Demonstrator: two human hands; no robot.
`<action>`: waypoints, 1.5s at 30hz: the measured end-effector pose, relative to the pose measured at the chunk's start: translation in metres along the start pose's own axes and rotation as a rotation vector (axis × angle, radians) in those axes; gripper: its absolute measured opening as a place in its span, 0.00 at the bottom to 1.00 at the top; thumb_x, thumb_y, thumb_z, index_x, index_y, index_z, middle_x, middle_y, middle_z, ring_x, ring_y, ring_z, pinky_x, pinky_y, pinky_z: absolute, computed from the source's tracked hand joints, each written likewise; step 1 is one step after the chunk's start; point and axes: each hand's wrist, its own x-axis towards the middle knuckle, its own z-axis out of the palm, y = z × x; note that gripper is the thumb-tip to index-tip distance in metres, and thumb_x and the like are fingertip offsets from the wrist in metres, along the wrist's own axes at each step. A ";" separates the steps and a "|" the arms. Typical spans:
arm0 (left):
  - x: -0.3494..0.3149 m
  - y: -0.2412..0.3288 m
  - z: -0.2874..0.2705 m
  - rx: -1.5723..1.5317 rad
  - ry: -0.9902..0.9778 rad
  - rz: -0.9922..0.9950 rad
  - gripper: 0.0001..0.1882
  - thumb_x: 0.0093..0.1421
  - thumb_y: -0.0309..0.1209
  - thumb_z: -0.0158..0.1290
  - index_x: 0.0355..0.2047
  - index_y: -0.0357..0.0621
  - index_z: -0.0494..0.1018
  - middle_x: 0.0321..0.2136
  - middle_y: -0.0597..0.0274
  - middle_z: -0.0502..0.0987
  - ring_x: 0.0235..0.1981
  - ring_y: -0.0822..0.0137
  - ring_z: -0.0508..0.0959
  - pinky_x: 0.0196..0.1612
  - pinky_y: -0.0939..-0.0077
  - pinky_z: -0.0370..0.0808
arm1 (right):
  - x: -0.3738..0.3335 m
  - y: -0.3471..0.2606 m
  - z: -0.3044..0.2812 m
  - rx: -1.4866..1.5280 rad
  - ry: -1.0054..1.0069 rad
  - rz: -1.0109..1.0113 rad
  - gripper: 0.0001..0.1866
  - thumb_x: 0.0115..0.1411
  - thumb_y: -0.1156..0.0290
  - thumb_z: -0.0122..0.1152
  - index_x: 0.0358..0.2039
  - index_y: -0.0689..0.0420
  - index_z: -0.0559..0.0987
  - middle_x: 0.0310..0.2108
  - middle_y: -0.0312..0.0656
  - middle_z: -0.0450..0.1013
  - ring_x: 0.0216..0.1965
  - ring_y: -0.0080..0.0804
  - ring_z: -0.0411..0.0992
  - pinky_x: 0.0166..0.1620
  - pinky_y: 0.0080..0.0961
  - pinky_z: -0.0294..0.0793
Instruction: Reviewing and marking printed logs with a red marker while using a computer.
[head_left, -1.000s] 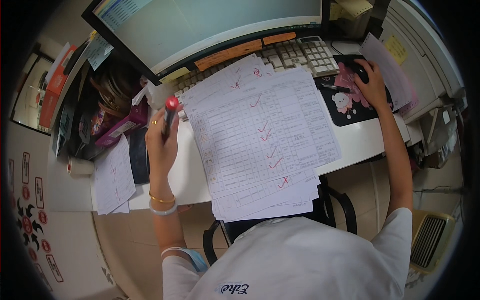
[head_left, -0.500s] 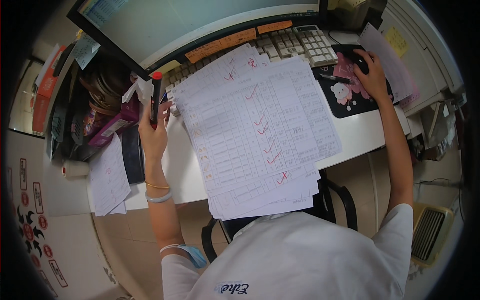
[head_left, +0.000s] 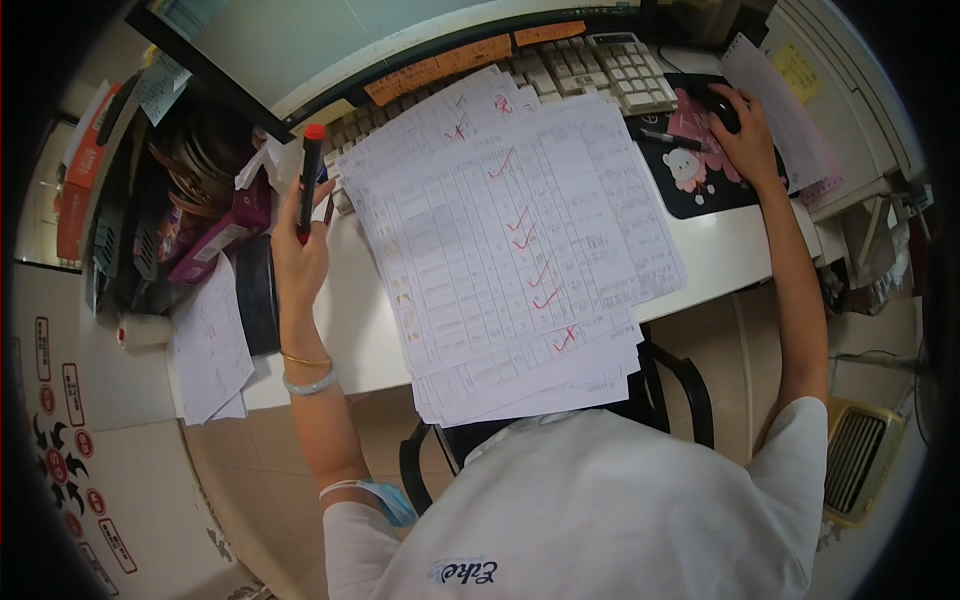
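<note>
My left hand (head_left: 300,260) grips a black marker with a red cap (head_left: 311,180), held upright just left of the papers. Fingers of my right hand (head_left: 745,140) curve over a dark computer mouse (head_left: 722,112) on a black mouse pad (head_left: 688,205) with a pink and white bear picture. Between my arms lies a fanned stack of printed table sheets (head_left: 480,270) with red check marks, its near end hanging past the desk edge. A dark pen (head_left: 668,139) rests on the pad, left of the mouse.
A keyboard (head_left: 640,85) is partly covered by the sheets, below a monitor (head_left: 390,40). At left stand a purple box (head_left: 222,235), a brown bag (head_left: 190,165) and loose papers (head_left: 210,345) on the white desk (head_left: 360,340). A printer-like machine (head_left: 865,110) is at right.
The whole view has shifted slightly, so the desk and sheets sit a little higher. Both hands keep their holds; the marker in my left hand stands slightly more upright.
</note>
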 end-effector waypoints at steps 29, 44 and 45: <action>0.002 0.002 0.002 -0.133 0.067 -0.159 0.34 0.52 0.12 0.37 0.62 0.39 0.61 0.45 0.55 0.79 0.45 0.72 0.75 0.47 0.84 0.66 | -0.003 0.007 0.001 0.026 -0.020 0.015 0.23 0.56 0.63 0.60 0.54 0.43 0.73 0.54 0.53 0.65 0.54 0.53 0.67 0.56 0.37 0.67; -0.001 0.008 0.004 0.023 0.019 -0.133 0.39 0.51 0.12 0.41 0.65 0.53 0.60 0.45 0.60 0.81 0.33 0.76 0.74 0.34 0.87 0.66 | -0.002 -0.011 -0.007 0.033 0.002 0.020 0.24 0.52 0.70 0.61 0.53 0.46 0.74 0.52 0.51 0.66 0.53 0.52 0.67 0.56 0.38 0.67; -0.001 0.008 0.004 0.016 0.028 -0.117 0.39 0.51 0.12 0.41 0.65 0.53 0.60 0.45 0.59 0.80 0.33 0.76 0.74 0.34 0.87 0.66 | -0.002 -0.013 -0.008 0.041 0.009 0.025 0.24 0.52 0.70 0.61 0.52 0.47 0.74 0.51 0.51 0.66 0.53 0.51 0.67 0.56 0.38 0.67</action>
